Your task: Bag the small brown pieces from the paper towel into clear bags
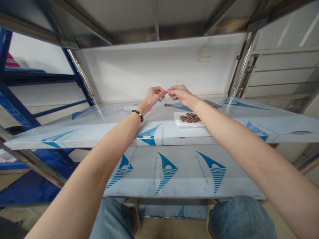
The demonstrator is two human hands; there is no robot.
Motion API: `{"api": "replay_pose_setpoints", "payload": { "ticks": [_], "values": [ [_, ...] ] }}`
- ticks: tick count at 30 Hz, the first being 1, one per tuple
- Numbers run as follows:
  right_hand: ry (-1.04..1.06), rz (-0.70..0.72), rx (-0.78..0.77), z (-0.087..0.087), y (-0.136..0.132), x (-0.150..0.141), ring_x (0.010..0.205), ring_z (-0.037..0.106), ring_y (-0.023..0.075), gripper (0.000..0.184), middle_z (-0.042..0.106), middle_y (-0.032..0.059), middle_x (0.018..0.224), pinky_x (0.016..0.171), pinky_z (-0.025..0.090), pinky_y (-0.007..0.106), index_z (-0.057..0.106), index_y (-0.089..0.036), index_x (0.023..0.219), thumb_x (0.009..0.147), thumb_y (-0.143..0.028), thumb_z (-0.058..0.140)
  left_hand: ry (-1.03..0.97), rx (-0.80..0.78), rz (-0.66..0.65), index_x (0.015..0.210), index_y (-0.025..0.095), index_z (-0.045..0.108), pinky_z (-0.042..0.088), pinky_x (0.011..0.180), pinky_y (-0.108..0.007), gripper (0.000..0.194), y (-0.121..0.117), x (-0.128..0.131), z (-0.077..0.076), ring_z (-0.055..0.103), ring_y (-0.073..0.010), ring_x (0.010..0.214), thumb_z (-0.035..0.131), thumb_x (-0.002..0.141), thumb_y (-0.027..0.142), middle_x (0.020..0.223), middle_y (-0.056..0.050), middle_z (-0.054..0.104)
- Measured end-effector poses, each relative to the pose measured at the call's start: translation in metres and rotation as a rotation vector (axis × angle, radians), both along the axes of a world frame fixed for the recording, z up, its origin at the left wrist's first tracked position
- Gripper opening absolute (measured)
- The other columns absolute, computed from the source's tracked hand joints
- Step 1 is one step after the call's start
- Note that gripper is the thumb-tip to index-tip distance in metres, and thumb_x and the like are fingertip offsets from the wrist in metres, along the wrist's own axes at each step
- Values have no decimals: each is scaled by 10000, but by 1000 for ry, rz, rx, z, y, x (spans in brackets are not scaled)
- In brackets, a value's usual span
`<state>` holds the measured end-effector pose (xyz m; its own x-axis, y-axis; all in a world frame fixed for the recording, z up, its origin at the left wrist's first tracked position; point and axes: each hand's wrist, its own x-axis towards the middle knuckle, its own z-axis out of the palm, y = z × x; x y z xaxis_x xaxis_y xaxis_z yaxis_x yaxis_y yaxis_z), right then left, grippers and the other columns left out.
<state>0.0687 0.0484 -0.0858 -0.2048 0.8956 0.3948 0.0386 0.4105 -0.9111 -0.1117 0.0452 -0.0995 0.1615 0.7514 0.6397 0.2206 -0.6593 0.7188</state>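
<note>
My left hand [153, 96], with a beaded bracelet [137, 115] on its wrist, is raised above the far part of the table, thumb and fingers pinched. Fingertip to fingertip with it, my right hand [182, 94] is pinched too. Whatever lies between them is too small to make out. Just below the hands, a small group of brown capsule-like pieces [168, 105] lies on the film-covered tabletop [119, 124]. Nearer to me, a white tray [178, 121] holds a heap of similar brown pieces [188, 118]; my right forearm partly covers its right side.
Behind my right forearm lies a flat dark panel [212, 104]. A metal bunk frame [157, 20] hangs low overhead, with posts at both sides. White wall [149, 66] closes off the back, and a blue rack [18, 103] stands left. My knees are under the table's front edge.
</note>
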Motion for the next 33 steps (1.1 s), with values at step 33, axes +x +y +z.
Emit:
{"api": "replay_pose_setpoints", "payload": {
  "ticks": [33],
  "values": [
    [-75,58,-13,1,-7,14,641,696,158,239,774,103,751,659,601,286,766,-147,764,917,-292,877,4,-72,55,641,178,608,439,563,-265,454,-4,-16,5,527,-108,533,890,819,485,573,-10,597]
  ]
}}
